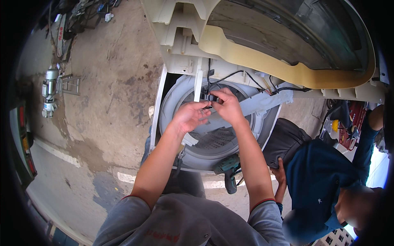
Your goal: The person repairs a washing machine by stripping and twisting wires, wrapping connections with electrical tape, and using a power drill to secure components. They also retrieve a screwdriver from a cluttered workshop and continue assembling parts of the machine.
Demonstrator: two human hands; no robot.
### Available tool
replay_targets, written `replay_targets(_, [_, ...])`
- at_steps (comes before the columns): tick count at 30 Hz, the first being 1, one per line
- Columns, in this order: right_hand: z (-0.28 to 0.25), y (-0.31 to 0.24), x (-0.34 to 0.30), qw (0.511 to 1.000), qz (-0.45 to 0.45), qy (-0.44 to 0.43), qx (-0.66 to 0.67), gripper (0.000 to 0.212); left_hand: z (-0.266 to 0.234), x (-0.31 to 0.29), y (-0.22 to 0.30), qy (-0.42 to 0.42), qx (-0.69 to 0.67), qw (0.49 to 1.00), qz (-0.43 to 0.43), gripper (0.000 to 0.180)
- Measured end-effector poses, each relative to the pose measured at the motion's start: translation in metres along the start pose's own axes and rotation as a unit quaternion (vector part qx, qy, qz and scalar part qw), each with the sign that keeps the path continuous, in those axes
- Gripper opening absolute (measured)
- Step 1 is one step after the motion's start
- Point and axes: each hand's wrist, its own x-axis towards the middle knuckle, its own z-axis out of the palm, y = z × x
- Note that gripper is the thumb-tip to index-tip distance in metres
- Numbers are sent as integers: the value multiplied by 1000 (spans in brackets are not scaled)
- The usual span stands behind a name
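Over the open tub (165, 127) of a top-loading washing machine, my two hands meet at a small black part (210, 97) that hangs from a dark cable. My right hand (228, 107) pinches this part between thumb and fingers from the right side. Thumb and forefinger of my left hand (187, 116) close on its lower end, while the other fingers curl loosely. Its exact kind is too small to make out. A white strip (198, 86) stands just left of it. Black wiring (246, 73) runs from there along the raised top panel (180, 63).
A green cordless drill (228, 166) rests at the tub's near rim, and pliers (179, 158) hang left of it. Close on my right, a person in a dark blue top (316, 176) has a hand by a black bag (285, 141). Metal parts (50, 92) lie on the left floor.
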Motion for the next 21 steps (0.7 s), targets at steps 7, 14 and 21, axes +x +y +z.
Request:
replay_targets(7, [14,16,0,940,-42,-18,338,61,15,4,-10,96,78,987,102,12])
replay_targets(14, [-6,-42,2,989,-75,-110,67,25,2,14,-22,146,210,937,236,11])
replay_targets(21, [-18,-8,6,940,-60,-145,304,14,-7,16,-16,204,376,858,284,13])
